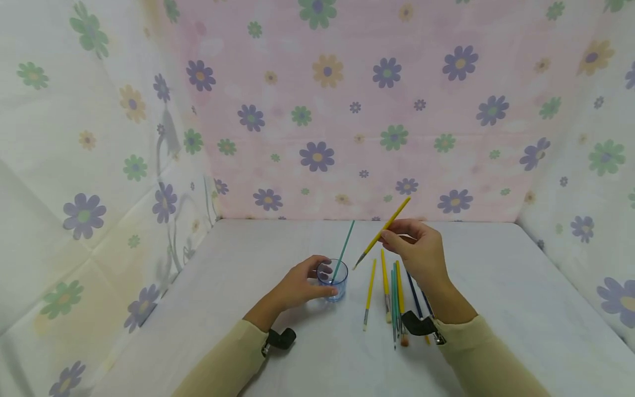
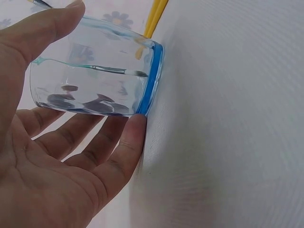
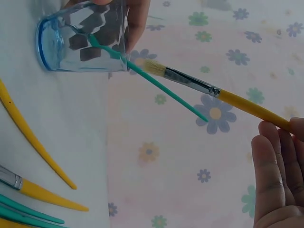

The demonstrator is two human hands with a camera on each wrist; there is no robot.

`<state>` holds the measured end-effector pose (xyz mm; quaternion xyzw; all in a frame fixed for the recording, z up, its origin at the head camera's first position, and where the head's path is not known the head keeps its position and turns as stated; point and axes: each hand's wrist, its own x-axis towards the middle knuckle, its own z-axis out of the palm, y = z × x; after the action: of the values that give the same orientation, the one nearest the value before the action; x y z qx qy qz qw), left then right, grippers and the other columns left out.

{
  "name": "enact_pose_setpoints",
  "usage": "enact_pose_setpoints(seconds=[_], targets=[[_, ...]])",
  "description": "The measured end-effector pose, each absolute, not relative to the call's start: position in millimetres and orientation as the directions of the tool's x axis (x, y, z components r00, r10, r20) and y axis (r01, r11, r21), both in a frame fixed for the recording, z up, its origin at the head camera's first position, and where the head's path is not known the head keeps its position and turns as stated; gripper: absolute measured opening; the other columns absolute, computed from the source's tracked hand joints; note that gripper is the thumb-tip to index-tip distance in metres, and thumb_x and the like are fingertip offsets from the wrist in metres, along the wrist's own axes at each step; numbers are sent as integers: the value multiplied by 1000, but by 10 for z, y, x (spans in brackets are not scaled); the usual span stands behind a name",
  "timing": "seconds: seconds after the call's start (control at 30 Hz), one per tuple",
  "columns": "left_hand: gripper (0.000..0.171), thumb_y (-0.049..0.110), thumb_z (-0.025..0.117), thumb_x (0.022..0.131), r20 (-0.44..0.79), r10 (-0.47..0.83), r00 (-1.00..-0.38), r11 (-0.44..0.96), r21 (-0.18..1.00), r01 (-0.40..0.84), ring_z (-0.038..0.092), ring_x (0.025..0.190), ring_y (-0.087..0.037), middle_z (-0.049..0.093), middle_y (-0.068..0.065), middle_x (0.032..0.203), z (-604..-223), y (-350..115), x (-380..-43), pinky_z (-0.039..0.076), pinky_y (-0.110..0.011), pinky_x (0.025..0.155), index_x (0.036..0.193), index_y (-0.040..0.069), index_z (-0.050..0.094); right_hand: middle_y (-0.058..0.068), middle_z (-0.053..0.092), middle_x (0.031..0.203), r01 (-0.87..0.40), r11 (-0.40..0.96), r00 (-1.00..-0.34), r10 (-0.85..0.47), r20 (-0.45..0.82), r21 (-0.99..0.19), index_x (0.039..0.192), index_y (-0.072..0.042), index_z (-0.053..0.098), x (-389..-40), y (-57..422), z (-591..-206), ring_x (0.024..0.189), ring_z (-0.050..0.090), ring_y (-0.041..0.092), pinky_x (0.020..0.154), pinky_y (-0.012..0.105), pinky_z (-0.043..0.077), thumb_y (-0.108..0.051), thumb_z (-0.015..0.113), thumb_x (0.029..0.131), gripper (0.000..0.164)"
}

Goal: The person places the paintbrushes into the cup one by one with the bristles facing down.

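My left hand (image 1: 300, 284) is curved round a clear glass (image 2: 90, 42) with a blue base, thumb on one side and fingers on the other. The glass stands on the table with a green-handled paintbrush (image 1: 344, 248) leaning in it, bristles down. My right hand (image 1: 419, 251) pinches a yellow-handled paintbrush (image 1: 384, 229) between thumb and fingers, up off the table. Its pale bristles (image 3: 154, 67) point down toward the glass, just beside the rim. In the right wrist view they overlap the green handle's line closely.
Several more paintbrushes lie on the white table (image 1: 238, 248) right of the glass: a yellow one (image 1: 371, 286) apart from the rest, green ones (image 1: 394, 298) and dark blue ones (image 1: 414, 295) near my right wrist. Flower-patterned cloth (image 1: 347, 121) encloses the back and sides.
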<state>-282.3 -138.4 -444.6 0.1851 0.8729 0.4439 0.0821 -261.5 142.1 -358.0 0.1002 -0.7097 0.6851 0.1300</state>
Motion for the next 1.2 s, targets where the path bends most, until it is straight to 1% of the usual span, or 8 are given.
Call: enact_pose_setpoints(seconds=[0.1, 0.27, 0.43, 0.57, 0.83, 1.0, 1.2], targets=[[79, 53, 80, 69, 24, 397, -918, 536, 805, 253, 54, 117, -17, 60, 9, 122, -4462, -1396, -2831, 45, -48, 98, 136, 27, 46, 14, 67, 104, -317, 29, -948, 22, 317, -948, 105, -5, 65, -2607, 1379, -3612, 93, 70, 23, 78, 32, 56, -29, 77, 79, 37], [78, 53, 80, 70, 24, 397, -917, 540, 802, 255, 54, 118, -17, 59, 11, 122, -4462, -1394, -2833, 45, -49, 98, 136, 28, 46, 14, 66, 106, -295, 4, -955, -14, 295, -955, 105, -4, 65, -2604, 1303, -3661, 96, 69, 23, 79, 32, 56, -26, 76, 80, 35], [79, 53, 80, 69, 17, 393, -920, 537, 807, 244, 53, 119, -18, 59, 9, 124, -4447, -1384, -2829, 44, -50, 99, 136, 28, 46, 12, 65, 107, -308, 48, -950, -57, 305, -950, 106, -6, 66, -2603, 1220, -3721, 96, 69, 22, 79, 32, 56, -25, 75, 83, 31], [79, 53, 80, 69, 8, 391, -921, 533, 814, 233, 53, 120, -18, 59, 8, 125, -4445, -1388, -2828, 43, -51, 99, 136, 28, 46, 10, 65, 106, -300, 65, -953, -64, 296, -952, 104, -7, 66, -2622, 1179, -3784, 94, 70, 22, 78, 32, 57, -27, 75, 82, 31], [80, 54, 80, 68, 1, 382, -924, 533, 816, 222, 53, 120, -19, 59, 10, 123, -4462, -1393, -2832, 44, -52, 99, 136, 29, 46, 7, 67, 103, -297, 96, -954, -82, 289, -950, 101, -10, 67, -2642, 1115, -3892, 90, 70, 23, 76, 31, 57, -27, 75, 82, 27], [80, 55, 80, 67, -4, 386, -922, 533, 817, 220, 53, 120, -18, 59, 12, 122, -4463, -1387, -2838, 44, -51, 98, 136, 30, 46, 7, 68, 101, -263, 110, -963, -99, 253, -959, 100, -11, 67, -2640, 1083, -3926, 93, 70, 25, 76, 31, 57, -26, 75, 83, 25], [80, 56, 80, 68, -1, 392, -920, 532, 816, 226, 54, 119, -18, 59, 12, 122, -4472, -1383, -2855, 44, -50, 99, 135, 30, 46, 5, 68, 101, -228, 123, -971, -104, 216, -966, 101, -12, 67, -2645, 1048, -3963, 91, 70, 21, 76, 30, 57, -26, 75, 83, 24]])
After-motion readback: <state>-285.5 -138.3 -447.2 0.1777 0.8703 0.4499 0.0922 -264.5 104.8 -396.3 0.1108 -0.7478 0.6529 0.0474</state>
